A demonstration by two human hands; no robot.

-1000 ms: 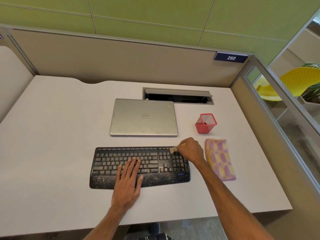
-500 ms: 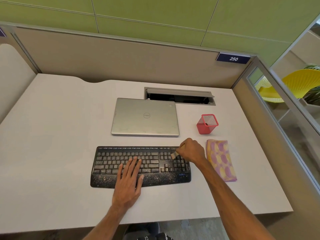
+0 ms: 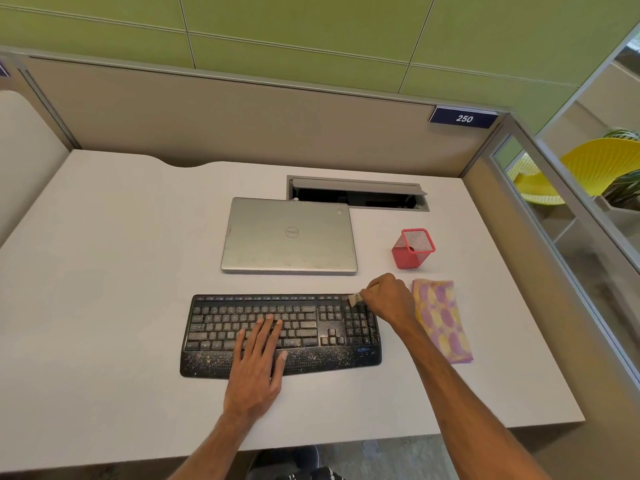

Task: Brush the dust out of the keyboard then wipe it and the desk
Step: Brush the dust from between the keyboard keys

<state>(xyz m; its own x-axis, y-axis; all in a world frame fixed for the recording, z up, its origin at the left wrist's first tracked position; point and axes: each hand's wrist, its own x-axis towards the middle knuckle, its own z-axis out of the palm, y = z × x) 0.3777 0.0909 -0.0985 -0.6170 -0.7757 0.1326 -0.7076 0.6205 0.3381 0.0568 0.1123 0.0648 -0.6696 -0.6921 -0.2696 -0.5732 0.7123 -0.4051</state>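
green wall panels and a beige cubicle partition back one pale desk [image 3: 104,271]. near its front edge lies one black keyboard [image 3: 280,336], speckled with pale dust on keys and palm rest. one left hand [image 3: 258,362] rests flat on its middle, fingers straight and slightly spread. one right hand [image 3: 389,301], fingers curled, pinches one small brush [image 3: 355,299], its bristles touching the keyboard's far right corner. one folded pink-and-yellow cloth [image 3: 441,320] lies just right of the keyboard. farther back sit one closed silver laptop [image 3: 289,235], one red mesh cup [image 3: 412,249] and one open cable hatch [image 3: 358,194].
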